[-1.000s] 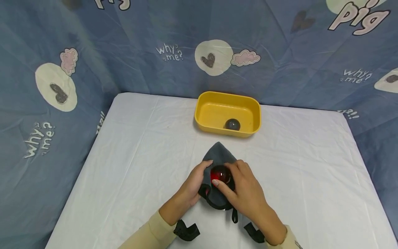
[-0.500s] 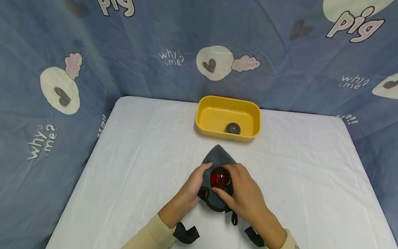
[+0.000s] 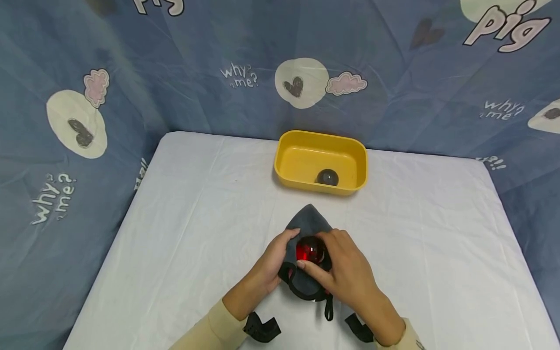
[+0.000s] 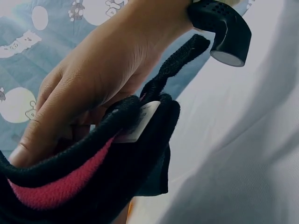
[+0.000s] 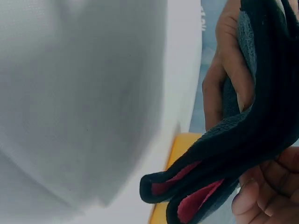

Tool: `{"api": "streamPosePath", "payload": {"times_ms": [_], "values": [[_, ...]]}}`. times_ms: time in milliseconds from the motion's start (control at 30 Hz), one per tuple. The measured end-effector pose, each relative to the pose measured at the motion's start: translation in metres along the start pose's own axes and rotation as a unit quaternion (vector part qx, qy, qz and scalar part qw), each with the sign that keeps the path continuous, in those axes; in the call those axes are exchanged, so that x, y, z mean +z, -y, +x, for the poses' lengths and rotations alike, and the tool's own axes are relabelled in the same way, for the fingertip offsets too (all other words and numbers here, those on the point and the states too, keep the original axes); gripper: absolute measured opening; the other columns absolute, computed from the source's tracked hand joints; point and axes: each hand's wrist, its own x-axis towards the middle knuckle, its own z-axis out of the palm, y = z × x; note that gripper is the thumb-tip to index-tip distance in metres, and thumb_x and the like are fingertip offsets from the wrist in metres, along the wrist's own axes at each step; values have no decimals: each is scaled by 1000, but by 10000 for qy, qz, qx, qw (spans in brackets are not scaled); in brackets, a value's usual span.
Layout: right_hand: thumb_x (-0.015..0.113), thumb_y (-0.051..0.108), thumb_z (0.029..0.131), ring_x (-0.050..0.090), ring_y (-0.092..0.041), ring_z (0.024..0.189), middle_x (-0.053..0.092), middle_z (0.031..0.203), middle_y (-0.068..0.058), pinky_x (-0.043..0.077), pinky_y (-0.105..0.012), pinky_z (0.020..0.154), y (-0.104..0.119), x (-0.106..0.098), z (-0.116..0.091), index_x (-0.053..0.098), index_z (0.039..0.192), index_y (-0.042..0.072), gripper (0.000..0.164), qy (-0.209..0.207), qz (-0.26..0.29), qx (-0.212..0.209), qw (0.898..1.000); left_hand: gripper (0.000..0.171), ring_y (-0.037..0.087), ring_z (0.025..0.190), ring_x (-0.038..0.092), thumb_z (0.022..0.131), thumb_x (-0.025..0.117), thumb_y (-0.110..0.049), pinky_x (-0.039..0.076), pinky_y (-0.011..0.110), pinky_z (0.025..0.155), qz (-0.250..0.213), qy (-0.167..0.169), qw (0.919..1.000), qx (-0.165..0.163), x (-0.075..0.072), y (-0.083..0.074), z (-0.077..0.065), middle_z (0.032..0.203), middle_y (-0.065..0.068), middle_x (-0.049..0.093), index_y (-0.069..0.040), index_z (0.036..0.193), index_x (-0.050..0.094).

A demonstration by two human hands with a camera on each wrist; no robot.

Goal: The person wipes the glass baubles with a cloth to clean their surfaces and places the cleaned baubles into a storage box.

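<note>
A shiny, see-through red ball [image 3: 308,249] sits against a folded dark grey cloth [image 3: 308,218] with black edging. My right hand [image 3: 347,267] holds the ball between thumb and fingers, from its right side. My left hand [image 3: 269,260] grips the cloth's left side, thumb on top. A pink inner face [image 4: 63,189] and a white label [image 4: 140,122] of the cloth show in the left wrist view, along with a black loop [image 4: 175,63]. In the right wrist view, the cloth's folded edges [image 5: 275,93] hide the ball.
Behind the cloth stands a yellow tray [image 3: 282,167] with a dark grey ball [image 3: 327,177] in its front right part. A white sheet [image 3: 437,233] covers the table, and a blue printed curtain [image 3: 197,97] hangs around its back and sides.
The right thumb has slid slightly towards me on the red ball, and the ball's highlights differ. The left hand keeps its grip. The head view has tilted slightly down and back.
</note>
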Motion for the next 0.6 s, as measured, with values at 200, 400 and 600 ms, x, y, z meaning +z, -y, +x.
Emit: {"api": "streamPosePath", "payload": {"times_ms": [200, 400, 600], "values": [[65, 70, 93, 54, -17, 93, 63, 101, -3, 54, -32, 74, 0, 0, 0, 70, 107, 3, 68, -51, -25, 129, 9999, 57, 16, 113, 61, 109, 38, -38, 54, 27, 95, 76, -1, 10000, 31, 0, 0, 1, 135, 14, 55, 4, 147, 42], [80, 58, 88, 60, -23, 107, 63, 120, -9, 59, -39, 87, 5, -2, 1, 62, 133, 0, 75, 287, -184, 181, 9993, 58, 16, 123, 57, 110, 36, -37, 51, 27, 101, 48, -194, 9997, 138, 0, -1, 1, 146, 15, 50, 2, 152, 38], [93, 36, 81, 61, -28, 110, 57, 130, -15, 59, -42, 89, 8, -1, 2, 55, 141, 3, 79, 223, -308, -209, 9991, 54, 15, 120, 59, 111, 32, -36, 52, 27, 99, -14, -191, 9995, 248, 0, -3, 2, 140, 14, 54, 4, 147, 43]]}}
